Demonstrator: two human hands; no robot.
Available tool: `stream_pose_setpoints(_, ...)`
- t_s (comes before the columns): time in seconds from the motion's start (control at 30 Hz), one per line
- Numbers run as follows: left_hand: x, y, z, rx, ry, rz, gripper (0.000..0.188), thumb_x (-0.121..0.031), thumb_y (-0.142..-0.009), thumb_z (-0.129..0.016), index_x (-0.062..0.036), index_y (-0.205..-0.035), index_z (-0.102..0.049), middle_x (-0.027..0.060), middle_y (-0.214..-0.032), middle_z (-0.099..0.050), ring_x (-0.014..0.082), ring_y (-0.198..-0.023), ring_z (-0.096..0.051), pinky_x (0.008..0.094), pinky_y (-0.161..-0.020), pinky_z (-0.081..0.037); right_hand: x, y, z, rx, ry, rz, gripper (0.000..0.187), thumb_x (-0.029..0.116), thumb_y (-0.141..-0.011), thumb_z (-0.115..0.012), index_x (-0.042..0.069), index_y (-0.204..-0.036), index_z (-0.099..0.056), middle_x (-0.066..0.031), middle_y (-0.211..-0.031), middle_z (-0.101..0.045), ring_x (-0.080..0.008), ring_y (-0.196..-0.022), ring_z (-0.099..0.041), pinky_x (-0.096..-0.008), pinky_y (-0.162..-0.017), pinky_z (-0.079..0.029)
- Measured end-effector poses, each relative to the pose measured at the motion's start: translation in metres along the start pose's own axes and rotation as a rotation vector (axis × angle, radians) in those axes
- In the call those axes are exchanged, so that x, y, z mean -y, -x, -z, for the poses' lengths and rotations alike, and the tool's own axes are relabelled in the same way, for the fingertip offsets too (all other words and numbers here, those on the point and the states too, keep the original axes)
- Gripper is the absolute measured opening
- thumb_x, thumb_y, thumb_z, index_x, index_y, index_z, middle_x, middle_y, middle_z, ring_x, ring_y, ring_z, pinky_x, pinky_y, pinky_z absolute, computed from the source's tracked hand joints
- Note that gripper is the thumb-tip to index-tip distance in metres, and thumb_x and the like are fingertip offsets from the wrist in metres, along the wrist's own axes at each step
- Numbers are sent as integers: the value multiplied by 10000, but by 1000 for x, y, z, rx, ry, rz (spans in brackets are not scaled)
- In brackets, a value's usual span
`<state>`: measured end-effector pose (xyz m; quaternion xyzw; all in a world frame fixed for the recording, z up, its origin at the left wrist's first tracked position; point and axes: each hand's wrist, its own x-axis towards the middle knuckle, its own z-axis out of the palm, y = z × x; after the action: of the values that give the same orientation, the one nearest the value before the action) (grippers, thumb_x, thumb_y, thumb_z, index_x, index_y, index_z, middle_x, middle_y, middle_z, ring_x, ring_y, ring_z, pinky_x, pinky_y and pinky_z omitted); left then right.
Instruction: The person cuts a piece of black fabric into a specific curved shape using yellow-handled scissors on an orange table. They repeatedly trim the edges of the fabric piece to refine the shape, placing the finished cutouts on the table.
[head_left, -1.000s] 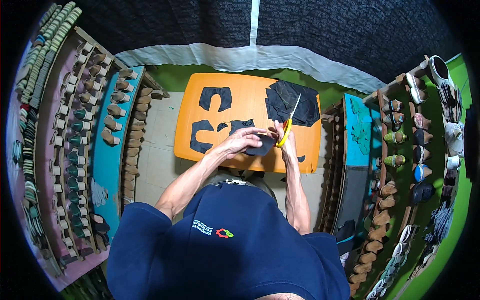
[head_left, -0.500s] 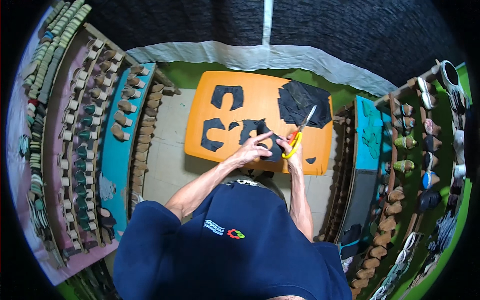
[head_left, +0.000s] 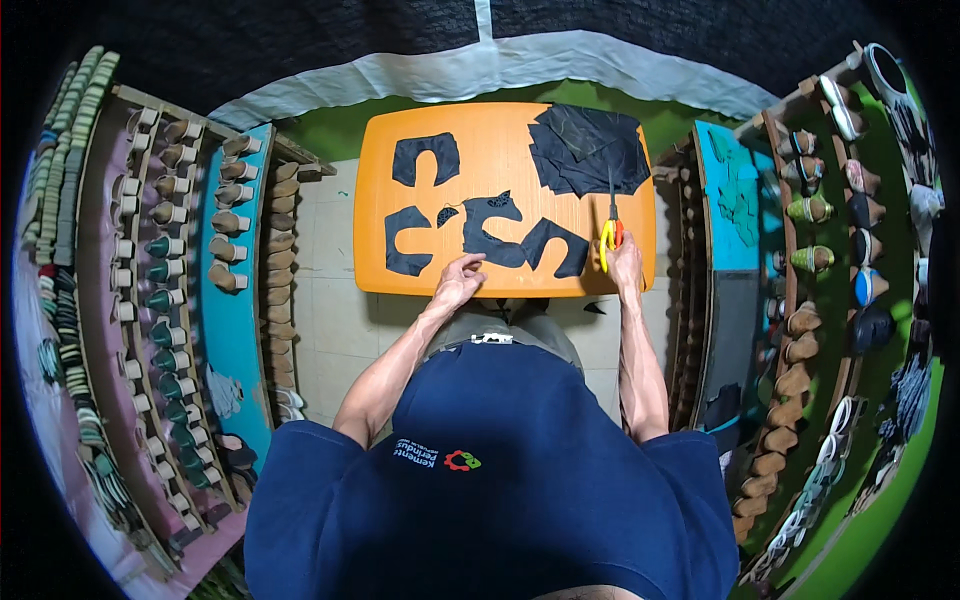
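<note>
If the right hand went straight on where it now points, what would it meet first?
Probably the pile of black pieces: the yellow-handled scissors in the right hand point toward it and overlap it in view. Whether they touch it or hover above is unclear.

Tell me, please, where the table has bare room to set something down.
One bare patch on the table lies between the far-left black arch and the black stack; a smaller one lies between the stack and the near-right arch. Crowded: the near middle, with cut pieces by the left hand, and the right, where the right hand holds scissors.
</note>
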<state>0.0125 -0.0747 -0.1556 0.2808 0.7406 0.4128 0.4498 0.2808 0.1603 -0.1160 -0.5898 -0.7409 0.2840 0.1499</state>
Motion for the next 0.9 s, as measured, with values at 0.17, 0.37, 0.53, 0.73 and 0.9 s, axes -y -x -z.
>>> stream_pose_setpoints(0.17, 7, 0, 5, -261, -501, -363, 459, -76, -800, -704, -31, -1252, -638, 191, -1205, -599, 354, -1072, -570, 410, -958, -481, -25, 44, -7, 33, 41, -119, 446, 382, -808, -780, 21, -1030, -641, -218, -866, -696, -413, -842, -680, -492, -746, -514)
stream_pose_setpoints(0.37, 0, -1, -7, -129, -810, -539, 547, -86, -873, -602, -89, -1414, -521, 148, -1545, -392, 368, -1424, -349, 562, -1153, -293, -44, 87, -14, -44, 13, -108, 478, 188, -844, -727, 89, -1281, -561, -158, -1084, -697, -370, -1017, -662, -472, -850, -519)
stream_pose_setpoints(0.53, 2, -24, -9, -34, -820, -592, 474, -66, -905, -574, -66, -1379, -558, 133, -1483, -495, 343, -1444, -352, 566, -1176, -258, -60, 69, 1, 38, 49, 91, 555, 107, -813, -737, 39, -1312, -503, -193, -1172, -639, -369, -1118, -609, -457, -957, -478)
stream_pose_setpoints(0.73, -28, -39, -5, 10, -823, -590, 529, -119, -816, -718, -54, -1327, -595, 128, -1235, -590, 306, -1166, -509, 493, -1086, -331, -51, 69, 6, 23, -9, 31, 580, 126, -808, -752, 42, -1323, -499, -189, -1159, -651, -373, -1107, -613, -460, -952, -487)
stream_pose_setpoints(0.9, -29, -53, 0, -127, -635, -459, 332, -187, -733, -812, -35, -1019, -739, 132, -992, -650, 306, -1071, -553, 485, -1102, -297, -30, 81, -9, 6, -139, 37, 537, 143, -822, -750, 20, -1296, -531, -199, -1121, -659, -365, -1043, -641, -450, -915, -505)
